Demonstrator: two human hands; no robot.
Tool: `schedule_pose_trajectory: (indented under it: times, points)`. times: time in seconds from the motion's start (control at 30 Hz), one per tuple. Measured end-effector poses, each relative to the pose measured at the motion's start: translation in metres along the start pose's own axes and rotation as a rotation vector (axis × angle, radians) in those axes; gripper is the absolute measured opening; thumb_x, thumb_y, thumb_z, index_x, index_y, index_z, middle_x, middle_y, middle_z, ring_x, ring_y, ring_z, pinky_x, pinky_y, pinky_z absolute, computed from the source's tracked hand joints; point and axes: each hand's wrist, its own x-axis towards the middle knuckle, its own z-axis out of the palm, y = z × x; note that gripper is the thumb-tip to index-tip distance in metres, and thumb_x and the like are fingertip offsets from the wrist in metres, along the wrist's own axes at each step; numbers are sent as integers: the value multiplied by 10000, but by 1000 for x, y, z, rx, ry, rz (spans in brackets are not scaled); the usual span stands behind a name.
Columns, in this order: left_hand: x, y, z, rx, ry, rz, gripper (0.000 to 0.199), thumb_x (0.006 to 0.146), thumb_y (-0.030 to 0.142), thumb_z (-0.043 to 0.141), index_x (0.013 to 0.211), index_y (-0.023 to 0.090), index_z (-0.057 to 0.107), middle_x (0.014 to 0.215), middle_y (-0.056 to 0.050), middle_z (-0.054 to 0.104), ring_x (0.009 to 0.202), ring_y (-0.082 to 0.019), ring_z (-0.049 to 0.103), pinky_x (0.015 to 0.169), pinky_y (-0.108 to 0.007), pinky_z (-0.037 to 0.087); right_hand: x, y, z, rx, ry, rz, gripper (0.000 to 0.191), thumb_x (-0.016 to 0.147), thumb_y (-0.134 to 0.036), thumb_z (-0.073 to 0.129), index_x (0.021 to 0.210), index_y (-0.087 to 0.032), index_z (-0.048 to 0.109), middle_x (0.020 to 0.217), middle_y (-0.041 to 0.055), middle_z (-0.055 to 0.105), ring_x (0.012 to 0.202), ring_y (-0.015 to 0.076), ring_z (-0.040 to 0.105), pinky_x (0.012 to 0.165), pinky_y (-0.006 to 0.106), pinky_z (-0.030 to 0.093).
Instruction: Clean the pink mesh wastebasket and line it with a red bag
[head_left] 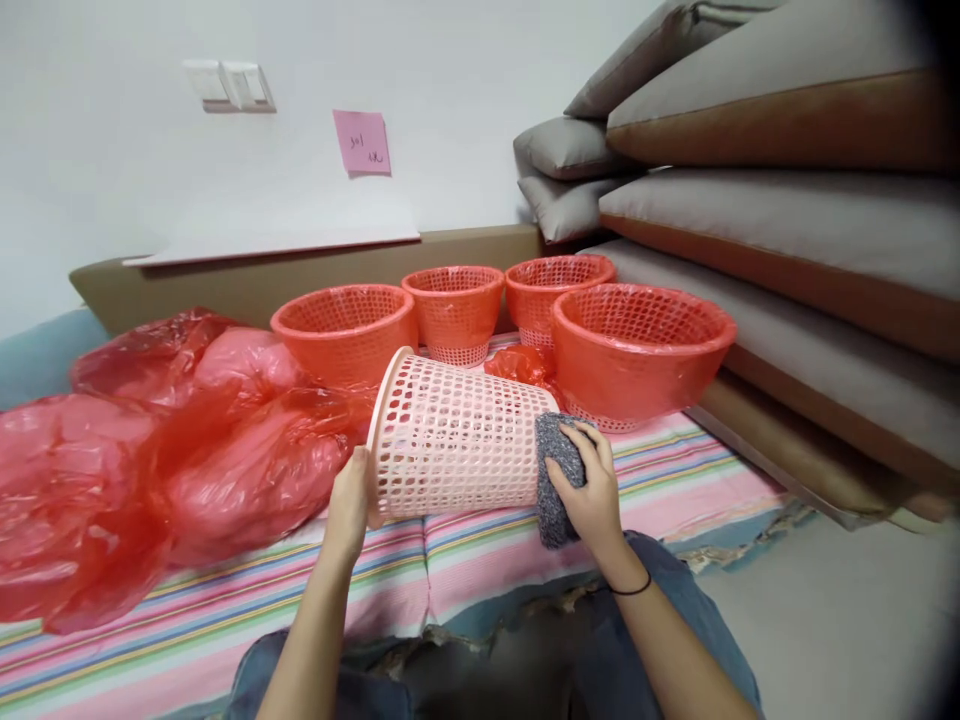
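Observation:
A pale pink plastic mesh basket (465,435) lies tipped on its side in front of me, its wide rim to the left. My left hand (351,500) grips that rim, with the fingers partly hidden behind it. At the narrow base end, my right hand (589,480) is closed on a grey sponge cloth (556,500) and presses it against the basket's bottom. A dark band circles the right wrist.
Behind stand several baskets covered with red plastic bags, including a left one (345,330) and a large right one (641,350). Crumpled red bags (247,450) cover the left side of the striped cloth (247,620). Grey-and-brown cushions (780,210) are stacked at right.

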Motion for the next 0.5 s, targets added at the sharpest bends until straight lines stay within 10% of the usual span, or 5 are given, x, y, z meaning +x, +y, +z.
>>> schedule_pose_trajectory:
  times: [0.3, 0.5]
  points:
    - [-17, -21, -9, 115, -16, 77, 602, 821, 671, 454, 1003, 133, 652, 1108, -152, 717, 1141, -327, 622, 1086, -501, 399, 3, 2, 5, 17, 17, 42, 393, 879, -381, 564, 1236, -217, 578, 1283, 117, 507, 1241, 264, 495, 1106, 517, 378]
    - [-61, 29, -1, 205, 130, 493, 423, 887, 541, 489, 1114, 203, 602, 1361, -124, 581, 1308, -299, 504, 1130, -488, 359, 4, 3, 8, 12, 35, 38, 395, 873, -375, 569, 1230, -207, 586, 1272, 120, 515, 1237, 267, 496, 1102, 512, 378]
